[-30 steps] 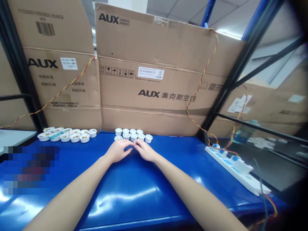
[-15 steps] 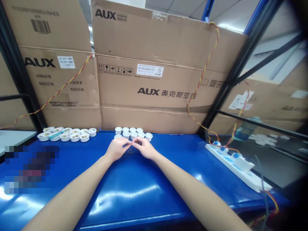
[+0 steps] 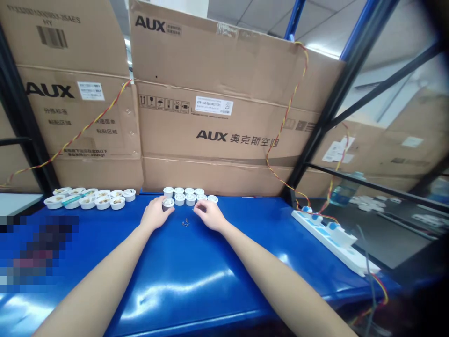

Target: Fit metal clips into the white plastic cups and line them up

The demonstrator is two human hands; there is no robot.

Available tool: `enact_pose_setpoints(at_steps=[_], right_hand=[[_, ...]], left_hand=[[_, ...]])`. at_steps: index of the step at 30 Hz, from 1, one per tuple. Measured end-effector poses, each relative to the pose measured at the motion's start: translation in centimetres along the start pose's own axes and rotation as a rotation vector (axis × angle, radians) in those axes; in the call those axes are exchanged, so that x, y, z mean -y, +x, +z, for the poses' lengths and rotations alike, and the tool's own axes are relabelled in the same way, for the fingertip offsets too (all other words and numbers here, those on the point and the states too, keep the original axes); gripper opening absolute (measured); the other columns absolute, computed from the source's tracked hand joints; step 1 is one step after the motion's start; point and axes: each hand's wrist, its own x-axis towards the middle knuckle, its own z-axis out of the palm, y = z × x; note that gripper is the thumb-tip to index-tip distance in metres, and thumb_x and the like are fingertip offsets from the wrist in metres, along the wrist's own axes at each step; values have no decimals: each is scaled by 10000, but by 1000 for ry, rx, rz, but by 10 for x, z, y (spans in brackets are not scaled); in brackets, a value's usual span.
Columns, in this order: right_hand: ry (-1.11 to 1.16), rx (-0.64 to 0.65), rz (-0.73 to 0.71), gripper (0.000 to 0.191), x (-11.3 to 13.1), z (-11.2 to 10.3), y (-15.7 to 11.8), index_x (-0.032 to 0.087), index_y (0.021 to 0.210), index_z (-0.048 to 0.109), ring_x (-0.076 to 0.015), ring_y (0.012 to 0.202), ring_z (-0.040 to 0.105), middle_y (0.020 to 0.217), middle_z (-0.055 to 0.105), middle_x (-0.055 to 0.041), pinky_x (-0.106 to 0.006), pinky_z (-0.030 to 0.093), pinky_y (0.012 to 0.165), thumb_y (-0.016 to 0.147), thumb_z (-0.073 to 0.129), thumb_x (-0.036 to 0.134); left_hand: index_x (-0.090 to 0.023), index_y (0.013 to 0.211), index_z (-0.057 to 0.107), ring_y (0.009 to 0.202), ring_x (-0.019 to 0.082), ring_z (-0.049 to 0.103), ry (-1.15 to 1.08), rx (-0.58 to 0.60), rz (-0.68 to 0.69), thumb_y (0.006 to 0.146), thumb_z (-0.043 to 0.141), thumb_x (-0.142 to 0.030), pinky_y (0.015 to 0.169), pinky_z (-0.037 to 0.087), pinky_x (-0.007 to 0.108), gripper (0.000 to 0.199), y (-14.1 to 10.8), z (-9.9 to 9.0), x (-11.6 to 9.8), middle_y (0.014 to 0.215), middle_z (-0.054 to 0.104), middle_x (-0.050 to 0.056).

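My left hand (image 3: 153,215) is curled round a small white round cup (image 3: 168,203) at the near left end of a group of similar cups (image 3: 190,199), its thumb in front and fingers behind. My right hand (image 3: 210,216) is beside the near row of cups, thumb and fingertips pinched together; anything between them is too small to make out. Between the hands, several tiny dark, thin pieces (image 3: 185,223) lie loose on the blue table (image 3: 182,267).
Open white cups (image 3: 103,202) with small contents stand at the back left, a teal pen-like item (image 3: 73,198) across them. A white power strip (image 3: 329,241) with plugs lies along the right edge. Cardboard (image 3: 210,93) walls the back; a twisted red-yellow wire (image 3: 288,107) hangs there.
My hands have come apart from where their fingertips met. The left moved left onto the cup; the right stayed pinched nearby. The small pieces now show uncovered, and the view shifted slightly.
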Motion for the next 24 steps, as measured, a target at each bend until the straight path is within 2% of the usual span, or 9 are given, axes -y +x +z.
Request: enact_pose_setpoints(at_steps=[2, 4, 8, 12, 24], right_hand=[[-63, -15, -39, 148, 2, -2, 0, 171, 785, 637, -133, 681, 534, 789, 651, -21, -253, 396, 662, 840, 555, 281], [-115, -44, -85, 133, 9, -6, -2, 178, 785, 643, -132, 684, 541, 795, 657, -20, -247, 389, 656, 838, 566, 273], [-151, -98, -173, 104, 27, -10, -6, 193, 782, 650, -134, 709, 566, 802, 672, -12, -240, 394, 677, 831, 578, 251], [-150, -124, -170, 108, 37, -6, -8, 198, 779, 666, -141, 710, 581, 787, 684, -15, -242, 401, 669, 826, 583, 248], [-63, -130, -60, 108, 37, -1, -9, 193, 749, 699, -121, 608, 576, 724, 696, -4, -230, 410, 608, 779, 618, 257]], left_hand=[[-233, 1082, 558, 1031, 267, 605, -34, 30, 5, 764, 625, -416, 846, 456, 336, 374, -1, -2, -1, 1084, 664, 70], [-258, 1066, 554, 978, 245, 628, -67, 45, 89, 750, 641, -376, 819, 469, 317, 349, -5, -6, -7, 1045, 677, 34], [-270, 1121, 549, 1090, 231, 582, -66, -16, 352, 752, 624, -268, 917, 450, 318, 377, -14, -11, -27, 1175, 632, 26], [-245, 1094, 569, 1064, 231, 589, -25, -63, 489, 756, 624, -240, 916, 457, 328, 342, -18, -10, -39, 1141, 642, 38], [-235, 1042, 575, 975, 230, 605, 69, -104, 539, 749, 645, -236, 814, 461, 325, 301, -18, -10, -45, 1070, 654, 38]])
